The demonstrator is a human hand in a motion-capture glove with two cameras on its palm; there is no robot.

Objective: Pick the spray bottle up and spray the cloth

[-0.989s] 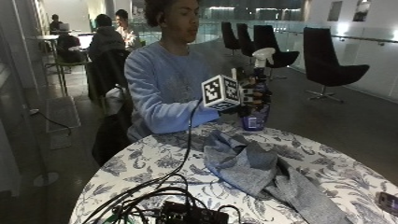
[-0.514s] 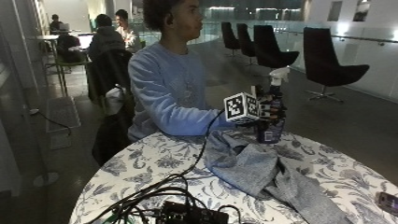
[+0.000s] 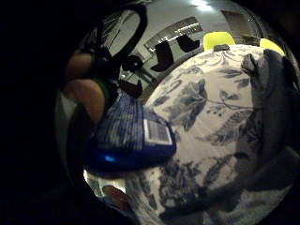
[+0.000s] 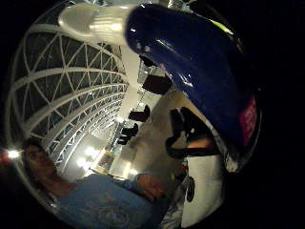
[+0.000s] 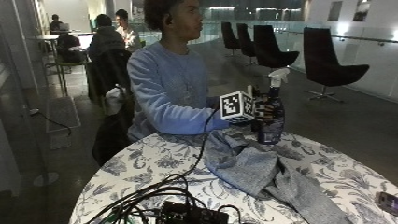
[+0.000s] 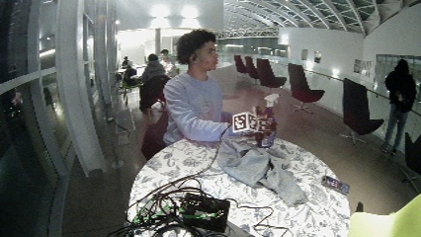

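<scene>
On the far right part of the round, floral-patterned surface point(image 5: 155, 163) in the outside view, the black-gloved right hand point(image 5: 264, 109) has its fingers curled round the body of the dark blue plastic spray bottle with a white trigger head point(image 5: 272, 112). The bottle stands upright, its base at or just above the tabletop; whether it touches cannot be told. Just left and nearer, the crumpled grey cloth point(image 5: 261, 170) lies spread across the middle, trailing toward the near right edge. A dark electronic box with a tangle of cables point(image 5: 187, 214) sits at the near edge, and a small dark phone-like object point(image 5: 388, 201) lies at the near right rim.

From the wide outside view, the bottle point(image 6: 266, 126) is upright at the far side of the surface point(image 6: 197, 158), with the cloth point(image 6: 253, 165) nearer and the hand point(image 6: 262, 126) round the bottle.

Through the little finger side palm view, the bottle's blue base with a barcode label point(image 3: 133, 140) is close to the palm, above the floral surface point(image 3: 201, 108), and the cloth point(image 3: 274, 112) lies beside it.

Through the thumb side palm view, the bottle's blue shoulder and white neck point(image 4: 190, 52) fill much of the picture.
</scene>
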